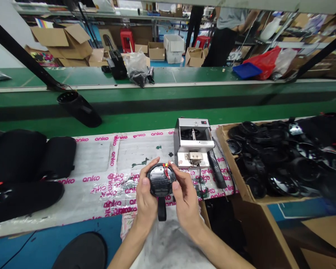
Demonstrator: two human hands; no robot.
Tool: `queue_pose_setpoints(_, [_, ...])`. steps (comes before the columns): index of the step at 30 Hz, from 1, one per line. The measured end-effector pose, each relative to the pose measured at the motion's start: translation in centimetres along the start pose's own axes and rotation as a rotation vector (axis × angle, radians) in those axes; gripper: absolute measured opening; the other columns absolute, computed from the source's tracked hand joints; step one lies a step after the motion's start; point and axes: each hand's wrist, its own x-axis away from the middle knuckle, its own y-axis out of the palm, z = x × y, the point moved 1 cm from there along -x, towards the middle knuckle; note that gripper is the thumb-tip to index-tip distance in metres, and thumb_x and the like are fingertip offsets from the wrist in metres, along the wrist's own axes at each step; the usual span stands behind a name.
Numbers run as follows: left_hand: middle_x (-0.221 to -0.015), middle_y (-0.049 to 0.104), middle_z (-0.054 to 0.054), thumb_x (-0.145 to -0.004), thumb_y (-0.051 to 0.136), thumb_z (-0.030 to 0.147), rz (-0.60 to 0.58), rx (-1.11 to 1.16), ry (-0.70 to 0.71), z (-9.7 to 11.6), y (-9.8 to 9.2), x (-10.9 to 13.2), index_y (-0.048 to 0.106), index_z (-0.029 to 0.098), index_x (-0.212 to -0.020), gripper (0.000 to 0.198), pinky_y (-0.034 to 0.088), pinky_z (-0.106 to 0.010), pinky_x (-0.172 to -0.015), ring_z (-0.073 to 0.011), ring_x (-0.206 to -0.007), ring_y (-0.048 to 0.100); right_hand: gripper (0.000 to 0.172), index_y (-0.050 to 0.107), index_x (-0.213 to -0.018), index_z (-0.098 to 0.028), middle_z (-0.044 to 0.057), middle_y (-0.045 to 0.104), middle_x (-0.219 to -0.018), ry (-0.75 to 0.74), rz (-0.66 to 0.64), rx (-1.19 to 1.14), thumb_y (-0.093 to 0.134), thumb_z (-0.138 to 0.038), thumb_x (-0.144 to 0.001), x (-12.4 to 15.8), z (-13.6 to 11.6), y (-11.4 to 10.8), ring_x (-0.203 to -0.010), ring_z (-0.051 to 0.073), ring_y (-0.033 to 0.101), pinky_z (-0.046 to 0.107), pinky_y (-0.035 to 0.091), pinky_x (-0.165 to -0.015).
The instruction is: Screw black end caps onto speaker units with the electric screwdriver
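Observation:
My left hand [145, 196] grips the left side of a round black plastic housing [158, 180], and my right hand [186, 198] pinches its right rim between thumb and fingers. Red and yellow wires [166, 172] run across the open face of the housing, near my right fingertips. A black handle [161, 209] hangs down from the housing between my wrists. A small silver bench machine [193, 144] stands just beyond my right hand, with a black grip-shaped part [217, 168] beside it.
A white "anko" printed plastic sheet [100, 179] covers the bench. Black padded parts [19, 157] lie at left. A cardboard box [257, 231] of black parts stands at right. Beyond, a green conveyor [156, 101] carries a black cylinder [80, 108]. A person [226, 33] stands behind it.

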Motion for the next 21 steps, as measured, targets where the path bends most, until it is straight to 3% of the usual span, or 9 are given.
queue_pose_setpoints(5, [-0.140, 0.075, -0.007, -0.115, 0.036, 0.052, -0.047, 0.118, -0.063, 0.1, -0.4, -0.6, 0.073, 0.024, -0.134, 0.050, 0.050, -0.039, -0.113, -0.0279, -0.132, 0.067, 0.032, 0.072, -0.133, -0.029, 0.010, 0.067, -0.157, 0.127, -0.007, -0.274, 0.074, -0.041, -0.104, -0.5, -0.2, 0.0, -0.147, 0.026, 0.065, 0.048, 0.052, -0.127])
queue_pose_setpoints(10, [-0.154, 0.068, -0.008, -0.114, 0.040, 0.054, -0.293, 0.172, -0.144, 0.4, -1.7, -1.9, 0.070, 0.025, -0.145, 0.052, 0.041, -0.043, -0.126, -0.0308, -0.145, 0.060, 0.031, 0.077, -0.129, -0.030, 0.008, 0.069, -0.154, 0.183, 0.001, -0.353, 0.080, -0.040, -0.100, -0.9, -0.5, 0.0, -0.149, 0.026, 0.063, 0.047, 0.049, -0.130])
queue_pose_setpoints(12, [-0.162, 0.062, -0.008, -0.115, 0.038, 0.055, -0.321, 0.174, -0.136, 0.4, -2.0, -1.9, 0.063, 0.028, -0.155, 0.054, 0.037, -0.043, -0.130, -0.0299, -0.153, 0.054, 0.030, 0.077, -0.129, -0.030, 0.008, 0.070, -0.154, 0.160, 0.021, -0.348, 0.079, -0.040, -0.100, -0.8, -0.5, 0.2, -0.149, 0.025, 0.063, 0.047, 0.048, -0.131])
queue_pose_setpoints(15, [-0.166, 0.057, -0.008, -0.115, 0.043, 0.055, -0.229, 0.183, -0.082, 0.0, -2.2, -0.9, 0.056, 0.031, -0.160, 0.052, 0.040, -0.041, -0.129, -0.0276, -0.155, 0.053, 0.030, 0.077, -0.129, -0.029, 0.009, 0.070, -0.154, 0.125, 0.043, -0.315, 0.078, -0.040, -0.101, -0.7, -0.6, 0.3, -0.147, 0.025, 0.065, 0.048, 0.050, -0.129])
queue_pose_setpoints(19, [-0.152, 0.068, -0.009, -0.113, 0.057, 0.043, 0.009, 0.111, 0.027, -0.2, -2.0, 1.3, 0.068, 0.028, -0.141, 0.034, 0.047, -0.038, -0.123, -0.0254, -0.146, 0.062, 0.032, 0.076, -0.130, -0.026, 0.011, 0.070, -0.153, 0.108, 0.048, -0.255, 0.076, -0.042, -0.102, -0.6, -0.9, 0.4, -0.144, 0.027, 0.067, 0.050, 0.053, -0.127])
queue_pose_setpoints(21, [-0.154, 0.067, -0.009, -0.114, 0.056, 0.041, 0.051, 0.048, 0.025, 0.0, -1.8, 2.2, 0.068, 0.028, -0.141, 0.033, 0.046, -0.041, -0.125, -0.0264, -0.149, 0.060, 0.032, 0.076, -0.130, -0.026, 0.011, 0.070, -0.153, 0.116, 0.053, -0.225, 0.075, -0.043, -0.102, -0.5, -1.0, 0.3, -0.144, 0.028, 0.067, 0.051, 0.053, -0.127])
